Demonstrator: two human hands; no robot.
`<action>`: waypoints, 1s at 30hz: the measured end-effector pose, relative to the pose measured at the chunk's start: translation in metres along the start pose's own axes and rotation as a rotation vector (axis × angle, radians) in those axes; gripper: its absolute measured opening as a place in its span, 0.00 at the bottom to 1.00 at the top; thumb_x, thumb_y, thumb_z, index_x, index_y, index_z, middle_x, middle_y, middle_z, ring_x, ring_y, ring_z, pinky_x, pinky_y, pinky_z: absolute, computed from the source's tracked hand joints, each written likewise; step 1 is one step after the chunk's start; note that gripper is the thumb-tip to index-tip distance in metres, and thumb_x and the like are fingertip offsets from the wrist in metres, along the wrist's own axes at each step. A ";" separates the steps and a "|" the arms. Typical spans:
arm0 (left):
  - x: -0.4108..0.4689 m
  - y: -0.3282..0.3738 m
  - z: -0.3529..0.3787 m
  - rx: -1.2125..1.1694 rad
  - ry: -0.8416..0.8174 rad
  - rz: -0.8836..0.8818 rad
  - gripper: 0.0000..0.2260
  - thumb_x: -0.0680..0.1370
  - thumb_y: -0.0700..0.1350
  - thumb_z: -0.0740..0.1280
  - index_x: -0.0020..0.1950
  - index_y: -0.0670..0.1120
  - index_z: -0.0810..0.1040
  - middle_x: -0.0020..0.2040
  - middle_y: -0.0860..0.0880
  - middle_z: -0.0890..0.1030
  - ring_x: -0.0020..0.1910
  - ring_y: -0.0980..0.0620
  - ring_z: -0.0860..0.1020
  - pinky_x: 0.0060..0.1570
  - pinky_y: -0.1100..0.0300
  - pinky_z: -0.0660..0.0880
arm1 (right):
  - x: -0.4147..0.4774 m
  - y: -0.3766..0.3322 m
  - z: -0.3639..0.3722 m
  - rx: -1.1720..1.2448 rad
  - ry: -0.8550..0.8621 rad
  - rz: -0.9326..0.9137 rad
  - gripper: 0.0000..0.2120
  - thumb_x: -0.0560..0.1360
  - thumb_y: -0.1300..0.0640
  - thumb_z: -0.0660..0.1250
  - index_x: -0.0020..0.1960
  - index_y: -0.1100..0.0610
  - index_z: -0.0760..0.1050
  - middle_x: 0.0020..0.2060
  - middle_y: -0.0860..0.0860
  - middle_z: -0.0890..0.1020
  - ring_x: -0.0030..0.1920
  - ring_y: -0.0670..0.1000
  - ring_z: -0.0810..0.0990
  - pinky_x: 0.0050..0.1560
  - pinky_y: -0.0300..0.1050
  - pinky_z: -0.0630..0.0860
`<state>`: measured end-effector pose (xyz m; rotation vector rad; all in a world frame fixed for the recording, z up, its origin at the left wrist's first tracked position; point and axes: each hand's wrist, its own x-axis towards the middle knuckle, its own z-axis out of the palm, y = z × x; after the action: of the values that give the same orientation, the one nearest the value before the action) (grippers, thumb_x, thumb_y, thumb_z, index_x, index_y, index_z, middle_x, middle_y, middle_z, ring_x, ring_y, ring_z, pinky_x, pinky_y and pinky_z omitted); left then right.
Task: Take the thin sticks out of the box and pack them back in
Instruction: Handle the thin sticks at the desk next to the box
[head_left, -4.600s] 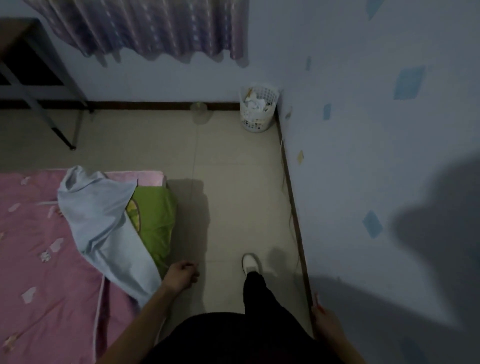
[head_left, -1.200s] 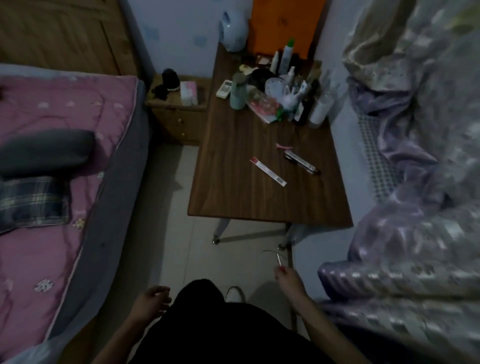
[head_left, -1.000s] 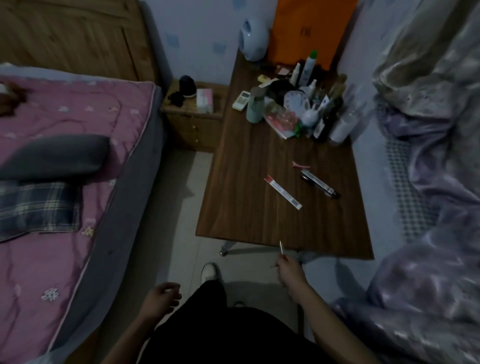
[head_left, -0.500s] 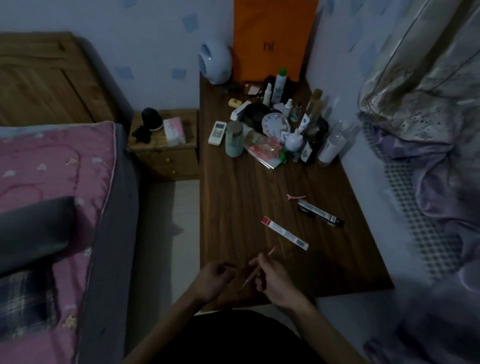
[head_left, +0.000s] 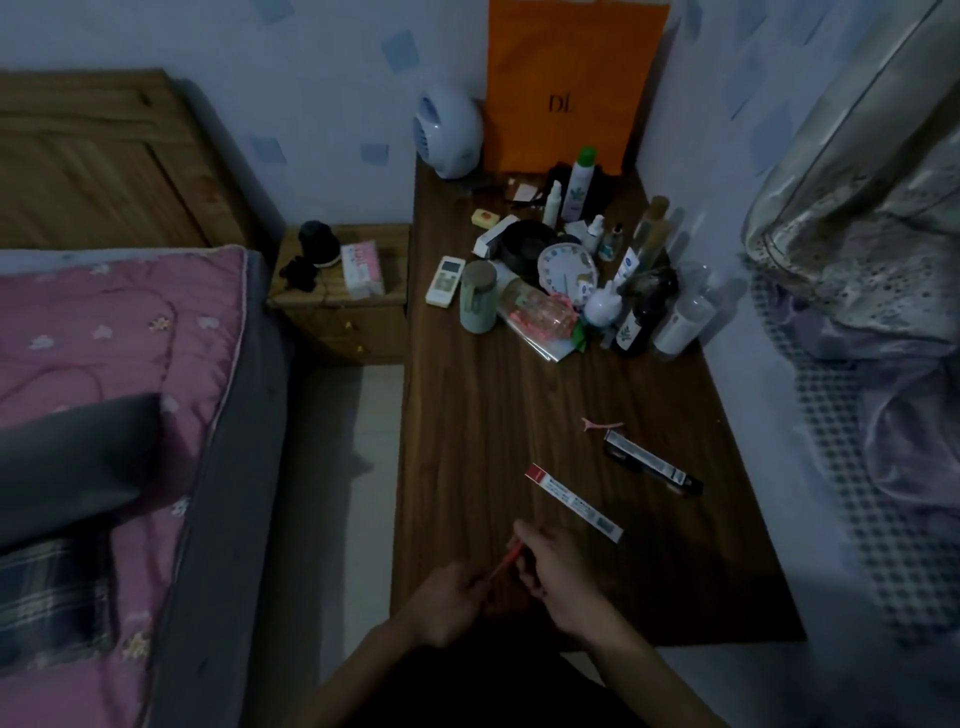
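A long, narrow white box with a red end (head_left: 573, 503) lies flat on the dark wooden table (head_left: 467, 415), just beyond my hands. A thin reddish stick (head_left: 505, 560) runs between my two hands over the table's near edge. My left hand (head_left: 447, 597) pinches its lower end, and my right hand (head_left: 550, 566) holds its upper part with curled fingers. In this dim light it is unclear whether it is one stick or a few held together.
A darker slim box (head_left: 652, 465) and a pink hair clip (head_left: 600, 425) lie to the right of the white box. Bottles, a clock, a remote and an orange bag (head_left: 571, 78) crowd the table's far end. A pink-covered bed (head_left: 104, 389) runs along the left.
I turned from the far corner, walked to the table carrying the stick in my right hand, then brought both hands together on it. In the last half second the hands barely shifted.
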<state>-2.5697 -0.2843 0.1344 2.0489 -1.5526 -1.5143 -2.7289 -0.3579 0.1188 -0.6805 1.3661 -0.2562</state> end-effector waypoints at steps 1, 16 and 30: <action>-0.001 0.004 0.004 -0.032 0.024 -0.009 0.12 0.82 0.47 0.58 0.53 0.45 0.80 0.45 0.46 0.83 0.39 0.57 0.78 0.35 0.67 0.68 | 0.001 0.000 0.000 -0.036 -0.028 0.000 0.11 0.78 0.49 0.68 0.44 0.56 0.81 0.31 0.49 0.80 0.29 0.45 0.77 0.30 0.40 0.71; -0.005 0.034 0.065 0.193 0.259 0.028 0.19 0.77 0.60 0.56 0.60 0.48 0.70 0.53 0.43 0.84 0.51 0.40 0.82 0.44 0.54 0.74 | 0.001 0.004 -0.025 -0.393 -0.170 0.030 0.17 0.77 0.41 0.65 0.41 0.53 0.78 0.40 0.51 0.83 0.41 0.50 0.80 0.40 0.44 0.74; -0.002 0.047 0.038 -0.394 0.005 -0.019 0.13 0.82 0.50 0.60 0.44 0.45 0.77 0.30 0.55 0.72 0.24 0.64 0.68 0.28 0.68 0.64 | 0.006 -0.003 -0.047 -0.658 -0.272 -0.415 0.24 0.80 0.46 0.61 0.25 0.45 0.73 0.20 0.43 0.68 0.24 0.39 0.67 0.26 0.34 0.62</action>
<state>-2.6290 -0.2879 0.1469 1.8428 -1.1212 -1.6606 -2.7722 -0.3771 0.1135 -1.4977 1.0264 -0.0281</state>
